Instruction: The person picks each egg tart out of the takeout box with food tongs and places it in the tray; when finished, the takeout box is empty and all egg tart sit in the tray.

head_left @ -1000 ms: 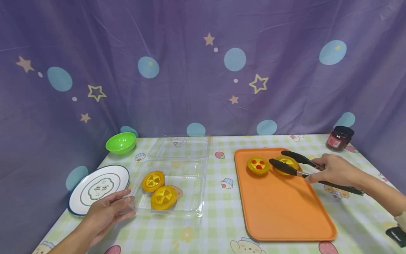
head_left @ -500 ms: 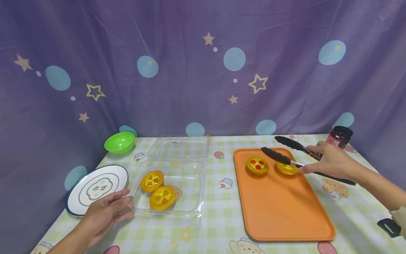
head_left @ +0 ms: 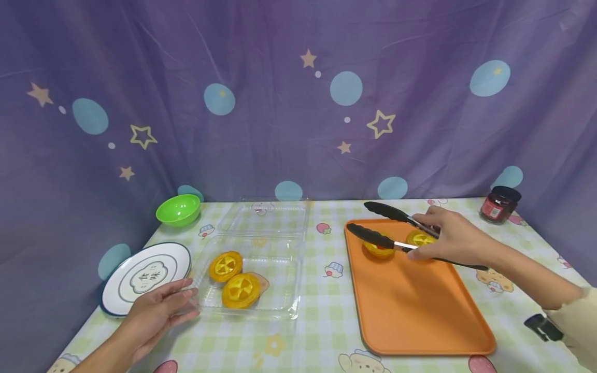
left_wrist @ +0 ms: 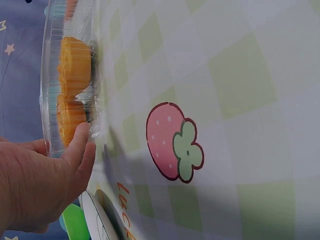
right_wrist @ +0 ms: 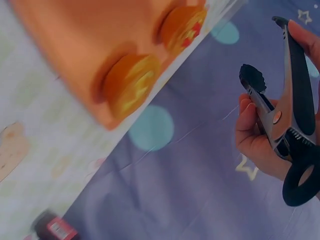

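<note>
My right hand (head_left: 452,238) holds black-and-silver tongs (head_left: 371,235) above the far part of an orange tray (head_left: 420,316). The tongs' arms are spread, with nothing between them. Below, a tart with red topping (head_left: 379,252) is partly covered by one arm of the tongs. Another tart with yellow topping (head_left: 420,238) sits to its right on the tray. My left hand (head_left: 156,313) touches the left wall of a clear plastic container (head_left: 280,298) with nearly straight fingers. Inside lie two tarts, a rear one (head_left: 226,266) and a front one (head_left: 240,291); its lid (head_left: 266,216) is folded back.
A white plate (head_left: 116,285) with a dark rim lies left of the container. Behind it stands a green bowl (head_left: 178,210). At the back right is a dark-lidded jar (head_left: 500,204). A purple curtain (head_left: 280,103) hangs behind the checked tablecloth (head_left: 322,311).
My right hand has lifted the tongs off the yellow-topped tart and carried them left, over the red-topped one. The left hand and the container have stayed in place.
</note>
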The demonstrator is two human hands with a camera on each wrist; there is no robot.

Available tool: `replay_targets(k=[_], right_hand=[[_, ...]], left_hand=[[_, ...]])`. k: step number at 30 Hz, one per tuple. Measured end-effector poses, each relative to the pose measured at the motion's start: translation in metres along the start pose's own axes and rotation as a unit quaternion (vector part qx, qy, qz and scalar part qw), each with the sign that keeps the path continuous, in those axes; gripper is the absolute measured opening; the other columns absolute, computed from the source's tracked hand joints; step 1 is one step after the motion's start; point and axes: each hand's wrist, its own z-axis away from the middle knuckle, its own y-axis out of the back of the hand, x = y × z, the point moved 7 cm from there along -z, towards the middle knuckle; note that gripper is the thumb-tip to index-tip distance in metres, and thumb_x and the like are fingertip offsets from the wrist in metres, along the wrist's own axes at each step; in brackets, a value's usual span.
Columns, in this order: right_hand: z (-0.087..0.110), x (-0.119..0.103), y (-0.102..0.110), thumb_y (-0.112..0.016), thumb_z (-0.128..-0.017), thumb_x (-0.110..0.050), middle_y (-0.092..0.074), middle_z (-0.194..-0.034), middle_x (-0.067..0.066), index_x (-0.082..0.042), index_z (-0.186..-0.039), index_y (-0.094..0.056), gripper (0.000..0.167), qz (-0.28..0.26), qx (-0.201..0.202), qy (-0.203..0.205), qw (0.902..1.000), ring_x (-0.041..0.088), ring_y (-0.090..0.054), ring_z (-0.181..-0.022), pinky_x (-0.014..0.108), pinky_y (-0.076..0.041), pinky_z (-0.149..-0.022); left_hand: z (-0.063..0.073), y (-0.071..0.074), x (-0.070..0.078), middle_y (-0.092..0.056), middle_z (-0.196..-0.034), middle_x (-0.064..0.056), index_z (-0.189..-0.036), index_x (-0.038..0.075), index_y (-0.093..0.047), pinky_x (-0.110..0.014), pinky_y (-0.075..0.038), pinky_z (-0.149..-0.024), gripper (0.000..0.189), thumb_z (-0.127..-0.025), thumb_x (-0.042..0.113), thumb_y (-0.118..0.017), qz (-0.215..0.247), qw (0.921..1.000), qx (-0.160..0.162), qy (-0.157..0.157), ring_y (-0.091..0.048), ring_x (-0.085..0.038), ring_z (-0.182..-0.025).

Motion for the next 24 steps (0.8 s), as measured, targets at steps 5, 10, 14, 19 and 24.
replay_targets(k=[5,10,14,19,24], right_hand=[[-0.01,-0.024,-0.006,-0.085,-0.064,-0.052,-0.043,-0.083,0.003,0.002,-0.132,-0.056,0.091,-0.017,-0.006,0.028,0.9994,0.016,-0.037,-0.071,0.025,-0.031,-0.053],[-0.021,-0.043,-0.015,-0.086,-0.062,-0.052,-0.045,-0.085,0.003,0.001,-0.134,-0.054,0.095,-0.03,-0.024,0.043,0.9984,0.016,-0.037,-0.07,0.024,-0.032,-0.052],[-0.027,-0.059,-0.022,-0.086,-0.063,-0.048,-0.045,-0.086,0.003,0.0,-0.135,-0.054,0.092,-0.029,-0.037,0.057,0.9973,0.015,-0.038,-0.072,0.025,-0.032,-0.053],[-0.03,-0.078,-0.036,-0.085,-0.066,-0.045,-0.045,-0.087,0.002,-0.008,-0.139,-0.052,0.088,-0.047,-0.063,0.059,0.9951,0.015,-0.04,-0.07,0.025,-0.033,-0.052],[-0.033,-0.097,-0.05,-0.084,-0.067,-0.045,-0.047,-0.094,-0.001,-0.009,-0.139,-0.051,0.088,-0.065,-0.094,0.079,0.9903,0.014,-0.044,-0.069,0.025,-0.04,-0.055]], left_hand=[[0.0,0.0,0.001,-0.042,-0.141,-0.03,-0.146,-0.01,-0.024,-0.042,-0.057,-0.09,0.058,-0.099,0.009,-0.053,-0.001,1.0,-0.001,-0.002,-0.063,-0.021,-0.103],[0.0,0.0,0.001,-0.041,-0.142,-0.03,-0.146,-0.011,-0.024,-0.042,-0.057,-0.09,0.059,-0.099,0.009,-0.052,0.0,1.0,-0.003,-0.006,-0.062,-0.021,-0.104],[0.0,0.0,0.002,-0.04,-0.142,-0.03,-0.147,-0.011,-0.023,-0.042,-0.057,-0.09,0.059,-0.099,0.009,-0.052,0.001,1.0,-0.004,-0.008,-0.062,-0.02,-0.104],[0.0,0.0,0.001,-0.042,-0.141,-0.029,-0.146,-0.011,-0.023,-0.042,-0.057,-0.09,0.059,-0.099,0.009,-0.052,0.002,1.0,-0.004,-0.007,-0.063,-0.02,-0.103],[0.0,0.0,0.001,-0.042,-0.141,-0.03,-0.146,-0.011,-0.024,-0.042,-0.057,-0.09,0.059,-0.099,0.009,-0.053,0.003,1.0,-0.005,-0.003,-0.063,-0.021,-0.103]])
